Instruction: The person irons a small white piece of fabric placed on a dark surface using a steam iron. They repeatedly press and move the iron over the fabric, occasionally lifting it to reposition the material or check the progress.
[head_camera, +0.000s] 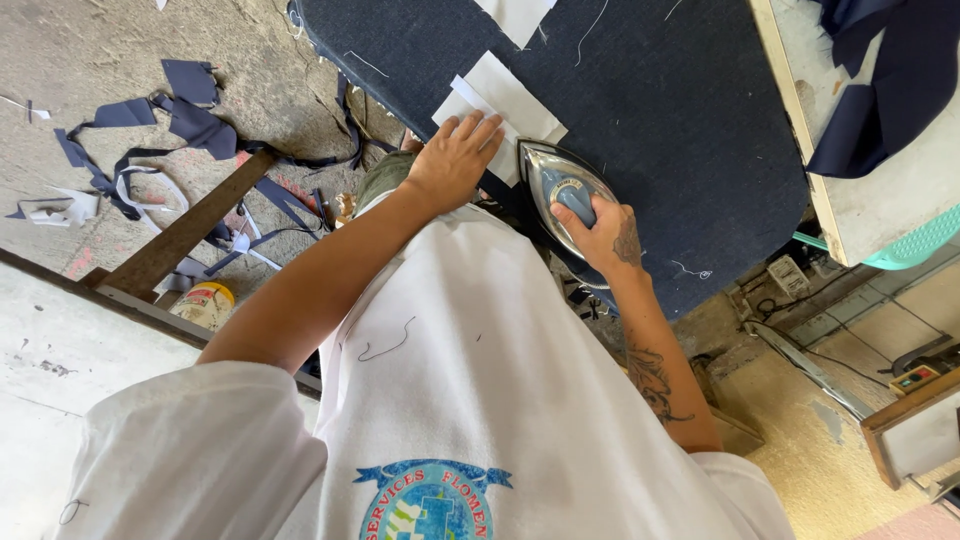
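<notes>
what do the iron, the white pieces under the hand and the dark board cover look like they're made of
Iron: shiny, mirror-like body, likely polished metal, with a matte blue handle, probably plastic, gripped by the right hand.
White pieces: thin, flat, matte with crisp cut edges, so fabric or interfacing; paper cannot be ruled out. The left hand presses on them.
Board cover: dark navy, dull woven-looking cloth with loose threads on it.

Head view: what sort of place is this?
Probably a small garment or tailoring workshop: a right hand runs an iron over white fabric pieces on a padded navy board; navy offcuts litter the floor.
</notes>
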